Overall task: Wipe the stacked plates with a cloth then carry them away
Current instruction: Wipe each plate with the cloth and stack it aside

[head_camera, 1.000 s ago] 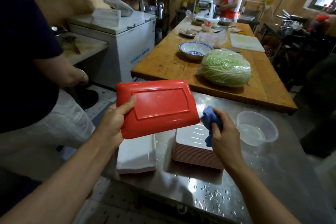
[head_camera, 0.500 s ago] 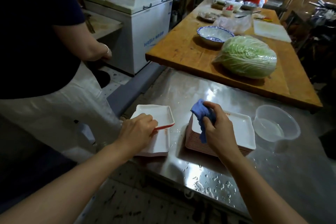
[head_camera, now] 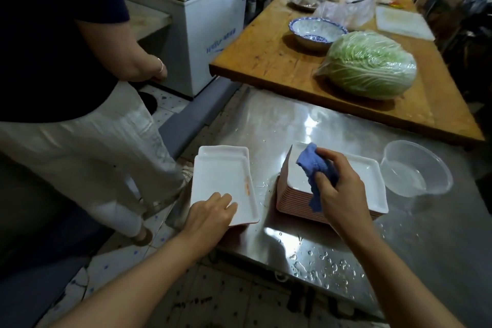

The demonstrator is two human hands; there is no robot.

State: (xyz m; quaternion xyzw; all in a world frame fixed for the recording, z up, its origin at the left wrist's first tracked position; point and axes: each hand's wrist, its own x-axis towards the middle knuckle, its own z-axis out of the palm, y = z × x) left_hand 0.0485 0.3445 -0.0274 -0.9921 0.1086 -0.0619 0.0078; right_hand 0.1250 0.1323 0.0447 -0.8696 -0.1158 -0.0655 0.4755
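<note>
Lower centre: right hand (head_camera: 339, 190) clutches blue cloth (head_camera: 315, 168) above the taller plate stack (head_camera: 370, 176); left hand (head_camera: 210, 214) rests, seemingly loose-fingered, on the shorter stack (head_camera: 222, 176).

the person's two forearms come into the frame bare, with no sleeve edge showing on either. the left hand (head_camera: 210, 213) and the right hand (head_camera: 339, 189) carry no gloves, rings, watch or wristband. the fingernails look short and unpainted.
</note>
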